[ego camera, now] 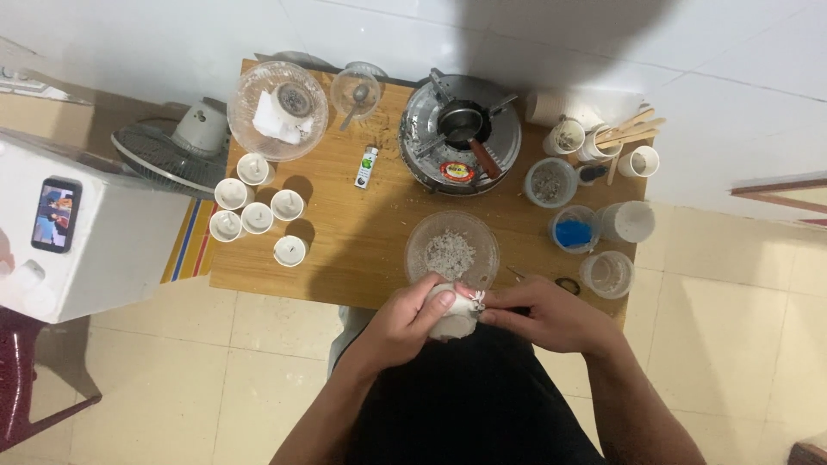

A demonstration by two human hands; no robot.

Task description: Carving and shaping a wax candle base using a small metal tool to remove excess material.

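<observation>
My left hand [405, 323] wraps around a small white cup [453, 315], held just off the near edge of the wooden table [345, 241]. My right hand [551, 314] pinches at the cup's rim with thumb and fingertips; something small and dark may be in those fingers, too small to tell. Just beyond the hands stands a clear bowl [451, 250] holding pale wax-like flakes.
Several small white cups with wicks [257, 213] cluster at the table's left. A portable stove with a small pot [461, 129] sits at the back, a lighter [366, 166] beside it. Clear containers and wooden sticks [594, 172] crowd the right. A fan [185, 138] and a white box with a phone [56, 215] are at left.
</observation>
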